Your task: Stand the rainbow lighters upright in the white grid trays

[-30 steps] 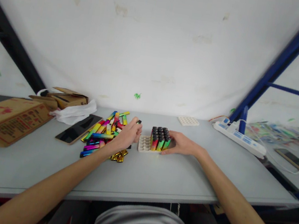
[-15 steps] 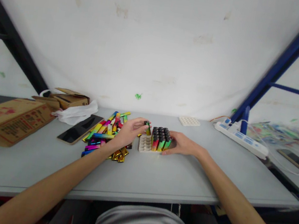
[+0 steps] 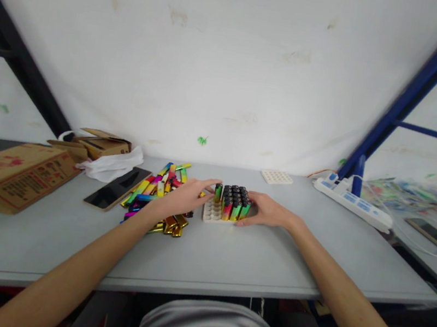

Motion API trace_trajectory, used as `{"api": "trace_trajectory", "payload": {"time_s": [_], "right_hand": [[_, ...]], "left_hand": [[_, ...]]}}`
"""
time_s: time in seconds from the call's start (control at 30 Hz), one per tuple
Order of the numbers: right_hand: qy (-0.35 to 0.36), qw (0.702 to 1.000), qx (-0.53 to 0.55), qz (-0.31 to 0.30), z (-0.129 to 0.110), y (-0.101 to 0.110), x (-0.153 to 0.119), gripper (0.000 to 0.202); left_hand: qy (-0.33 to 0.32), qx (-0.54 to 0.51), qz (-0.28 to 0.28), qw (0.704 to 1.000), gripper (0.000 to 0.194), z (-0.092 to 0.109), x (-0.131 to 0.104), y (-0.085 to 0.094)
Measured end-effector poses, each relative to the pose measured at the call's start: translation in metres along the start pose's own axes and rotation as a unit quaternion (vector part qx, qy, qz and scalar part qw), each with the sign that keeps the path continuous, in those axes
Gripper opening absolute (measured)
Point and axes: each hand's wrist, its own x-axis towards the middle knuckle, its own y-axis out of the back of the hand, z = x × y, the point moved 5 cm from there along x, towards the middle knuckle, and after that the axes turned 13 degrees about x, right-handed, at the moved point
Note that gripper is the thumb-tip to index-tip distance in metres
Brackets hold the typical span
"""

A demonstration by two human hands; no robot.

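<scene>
A white tray with round holes lies in front of me. On its right part, several shiny rainbow-coloured tubes with black ends stand upright in rows. My left hand pinches one more such tube, a green one, which is upright over the tray's back row, close to the standing rows. Whether its lower end sits in a hole I cannot tell. My right hand is curved round the tray's right side, thumb at the front and fingers against the tubes behind.
Left of the tray is a heap of colourful metallic tubes, with gold pieces nearest me. Further left lie a phone, a white plastic bag and cardboard boxes. Another white tray and a power strip lie at the back right.
My left hand has brought the green tube slightly right and down, from tilted to upright beside the standing rows. My right hand has stayed put.
</scene>
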Motion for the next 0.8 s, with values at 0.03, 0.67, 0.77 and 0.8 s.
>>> {"api": "trace_trajectory", "payload": {"time_s": [0.03, 0.67, 0.77, 0.8], "right_hand": [[-0.001, 1.0, 0.0, -0.001, 0.0, 0.0, 0.0, 0.068], [-0.002, 1.0, 0.004, -0.004, 0.0, 0.0, 0.0, 0.069], [-0.002, 1.0, 0.009, -0.004, -0.001, 0.0, 0.0, 0.068], [-0.002, 1.0, 0.009, -0.003, -0.001, 0.0, 0.0, 0.068]], "left_hand": [[0.0, 0.012, -0.004, 1.0, 0.053, -0.008, -0.001, 0.004], [0.048, 0.134, -0.076, 0.987, 0.033, -0.063, 0.02, -0.001], [0.044, 0.119, -0.053, 0.991, 0.026, -0.062, 0.02, 0.002], [0.041, 0.11, -0.05, 0.992, 0.023, -0.061, 0.02, 0.002]]}}
